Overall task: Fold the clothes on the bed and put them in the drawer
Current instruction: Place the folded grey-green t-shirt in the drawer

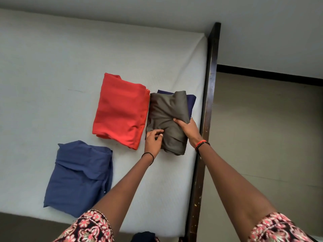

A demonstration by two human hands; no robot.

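Fingers [176,121] of the right hand [189,131] pinch the grey cloth [166,110] by the bed's [52,58] right edge; the left hand [153,141] pinches its near fold. Red cloth [120,110] and blue cloth [78,177] lie folded; stowing remains.

A single wide-angle view, worn on the head, looks forward and steeply down onto the pale grey mattress bed [52,58]. It is close enough that the bare left forearm [122,186] and bare right forearm [236,180] enter from the bottom edge. The dark wooden bed rail [210,81] runs up the right side of the view, with the beige floor [262,137] beyond it.
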